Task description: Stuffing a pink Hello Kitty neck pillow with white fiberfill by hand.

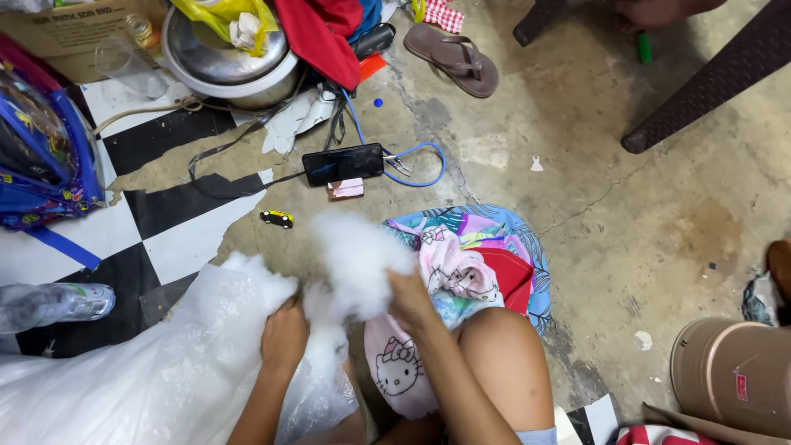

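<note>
Now, hands: left hand (284, 334) grips white stuffing at the mouth of the clear plastic bag (165, 371); right hand (408, 297) is closed on a fluffy tuft of stuffing (354, 255), lifted over the floor.
Risk: loose fibre could tear off and drift onto the gritty concrete floor (626, 222), or the thin bag could slip open.
Cloth: printed pink fabric (461, 264) lies by the knee.
Packages: brown cardboard box (66, 33) at the floor's far-left corner; tan tub (733, 375) with a small red label, near-right.

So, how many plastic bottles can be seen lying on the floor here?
1. A clear plastic bottle lies on its side at the left edge, on the black-and-white tiles, beside the big clear bag of stuffing. Others may be hidden under the clutter at the top.
</note>
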